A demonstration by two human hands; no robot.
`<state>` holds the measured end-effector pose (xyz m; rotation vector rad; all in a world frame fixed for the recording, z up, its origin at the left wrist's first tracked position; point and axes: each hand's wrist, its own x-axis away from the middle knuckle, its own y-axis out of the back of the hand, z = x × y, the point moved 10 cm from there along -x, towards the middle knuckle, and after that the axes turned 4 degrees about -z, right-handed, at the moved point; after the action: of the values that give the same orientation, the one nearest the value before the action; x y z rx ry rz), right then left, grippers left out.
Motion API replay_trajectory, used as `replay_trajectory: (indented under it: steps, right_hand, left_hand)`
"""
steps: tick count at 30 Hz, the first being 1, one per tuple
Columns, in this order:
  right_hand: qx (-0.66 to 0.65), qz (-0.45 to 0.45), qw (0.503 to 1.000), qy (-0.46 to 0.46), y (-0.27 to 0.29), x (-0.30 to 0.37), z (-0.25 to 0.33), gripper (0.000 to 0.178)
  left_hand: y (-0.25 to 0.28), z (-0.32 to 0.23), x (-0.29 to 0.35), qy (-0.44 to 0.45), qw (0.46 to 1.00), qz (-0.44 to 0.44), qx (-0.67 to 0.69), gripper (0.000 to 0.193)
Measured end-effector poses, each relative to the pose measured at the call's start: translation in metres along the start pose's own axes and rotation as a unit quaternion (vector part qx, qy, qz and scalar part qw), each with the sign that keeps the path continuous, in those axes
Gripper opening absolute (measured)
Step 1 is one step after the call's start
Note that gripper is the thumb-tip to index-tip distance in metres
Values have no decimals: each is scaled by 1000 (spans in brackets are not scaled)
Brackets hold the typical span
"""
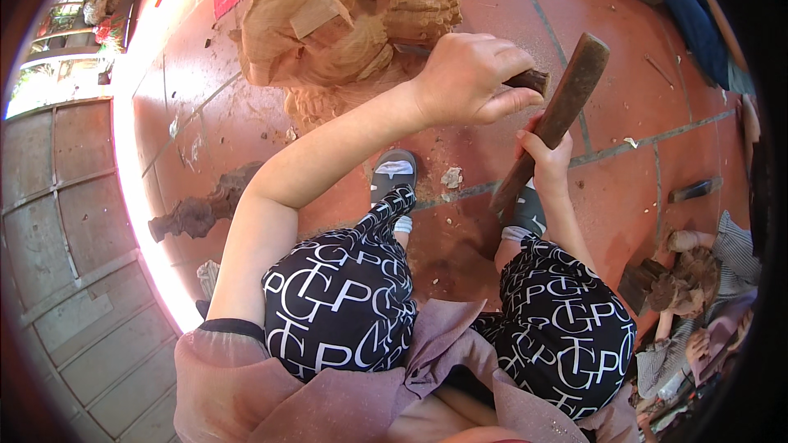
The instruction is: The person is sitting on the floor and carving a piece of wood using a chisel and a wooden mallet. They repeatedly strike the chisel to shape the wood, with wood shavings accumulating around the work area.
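Observation:
My left hand (478, 79) reaches across in front of a large pale carved wood piece (328, 20), its fingers closed around a short dark brown stub (529, 80), maybe a tool's handle end. Most of that stub is hidden in the palm. My right hand (548, 152) grips a long, flat dark wooden bar (572, 90) around its middle. The bar slants from upper right to lower left, its lower end beside my right shoe. A small gap shows between the stub and the bar.
Wood chips (451, 178) lie on the red tiled floor (607, 189). A dark gnarled wood piece (201, 205) lies left, a dark-handled tool (695, 189) right. Another person's hand (689, 240) and more carved wood (689, 275) are at lower right; someone's blue-clad leg (677, 0) is at upper right.

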<state>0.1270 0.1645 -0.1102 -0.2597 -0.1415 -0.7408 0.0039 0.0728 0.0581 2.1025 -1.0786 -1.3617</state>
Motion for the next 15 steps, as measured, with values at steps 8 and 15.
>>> replay_trajectory:
  steps: [8, 15]
  right_hand:
    - [-10, -3, 1000, 20, 2, 7, 13, 28]
    - [17, 13, 999, 48, -12, 1, 20, 23]
  left_hand:
    - [-6, 18, -3, -49, 998, 31, -25, 31]
    - [-1, 39, -7, -8, 998, 19, -61, 31]
